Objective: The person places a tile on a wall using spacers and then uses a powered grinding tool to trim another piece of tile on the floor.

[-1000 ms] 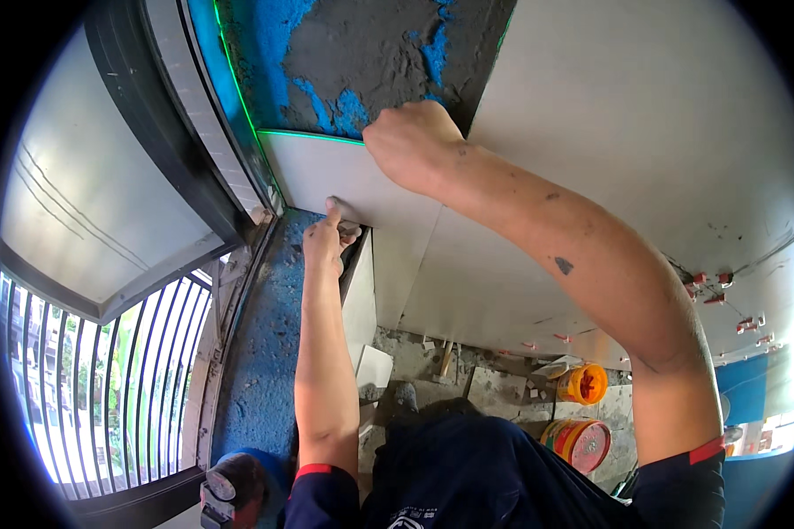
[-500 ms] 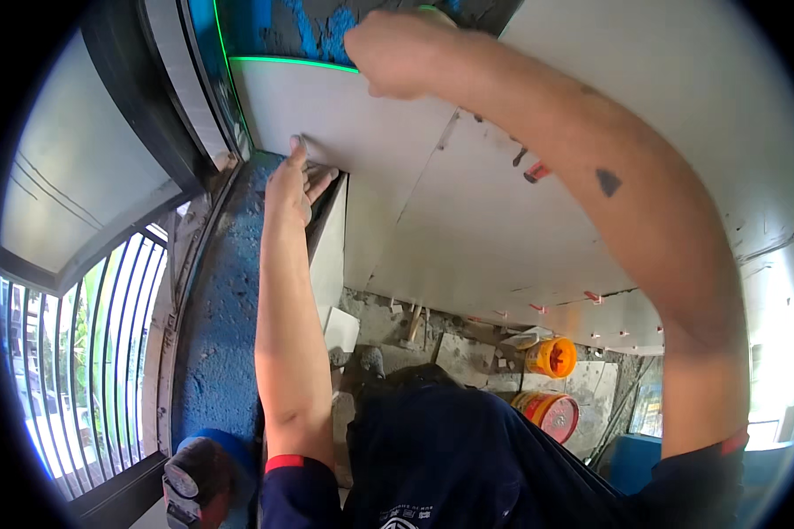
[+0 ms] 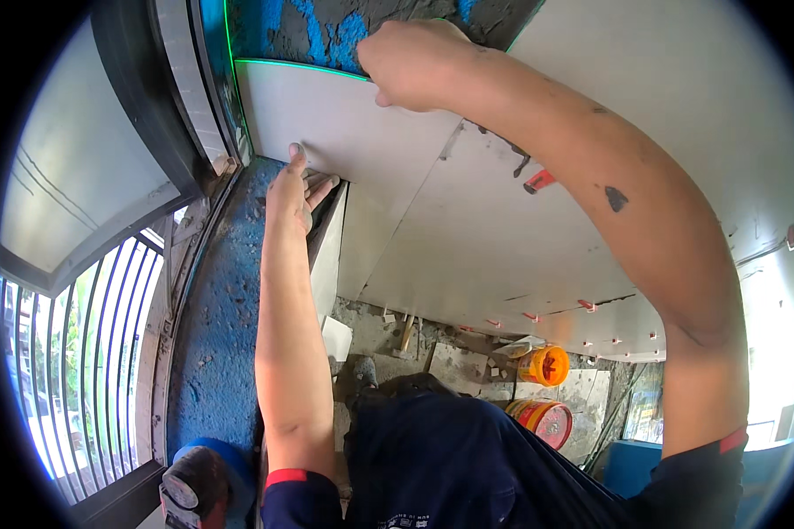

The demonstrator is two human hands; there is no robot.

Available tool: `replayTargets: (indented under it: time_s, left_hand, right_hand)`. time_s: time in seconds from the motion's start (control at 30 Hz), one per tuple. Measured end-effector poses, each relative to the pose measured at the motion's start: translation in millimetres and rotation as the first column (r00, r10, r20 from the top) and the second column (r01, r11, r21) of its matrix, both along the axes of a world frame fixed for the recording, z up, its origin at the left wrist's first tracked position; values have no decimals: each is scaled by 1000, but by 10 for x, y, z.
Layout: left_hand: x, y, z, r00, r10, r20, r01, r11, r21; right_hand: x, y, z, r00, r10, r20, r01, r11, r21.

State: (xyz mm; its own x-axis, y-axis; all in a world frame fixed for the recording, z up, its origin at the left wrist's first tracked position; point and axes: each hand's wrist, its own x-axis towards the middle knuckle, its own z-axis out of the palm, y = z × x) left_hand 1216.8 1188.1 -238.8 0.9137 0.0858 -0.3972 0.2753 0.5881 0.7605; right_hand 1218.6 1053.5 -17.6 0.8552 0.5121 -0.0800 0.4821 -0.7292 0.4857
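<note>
Your pale wall tile (image 3: 326,115) stands at the far end of the blue window ledge (image 3: 212,326); it looks stiff, heavy and brittle at the corners, its smooth face likely slippery, so hold it by opposite edges. Your left hand (image 3: 289,196) has fingers spread at the lower edge; your right hand (image 3: 415,66) hides part of the top edge, and I cannot tell whether its fingers pinch

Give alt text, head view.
A person's right hand is at the upper edge of a pale wall tile, the left hand at its lower edge, thumb on its face. A green laser line runs along the tile's top, below grey mortar on blue wall. A barred window is at left; an orange bucket and red-lidded bucket stand lower right.
</note>
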Motion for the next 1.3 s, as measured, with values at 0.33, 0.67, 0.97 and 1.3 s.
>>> replayTargets:
  time_s: [0.33,0.67,0.97,1.3]
  left_hand:
    - [19,17,-46,999,-22,50,23,1000,-13]
    - [-12,18,-35,998,45,31,-45,999,-12]
    - [-56,6,45,1000,-3,2,3,999,-51]
    - [-16,28,-2,1000,11,12,-11,998,-64]
  right_hand:
    - [-50,-87,-87,985,120,121,-127,990,52]
    - [-866,-599,-25,974,-191,125,52,721,691]
    - [-1091,-833,-652,846,-391,-362,404,28,914]
    - [-760,-622,-977,813,-314,-490,428,-247,869]
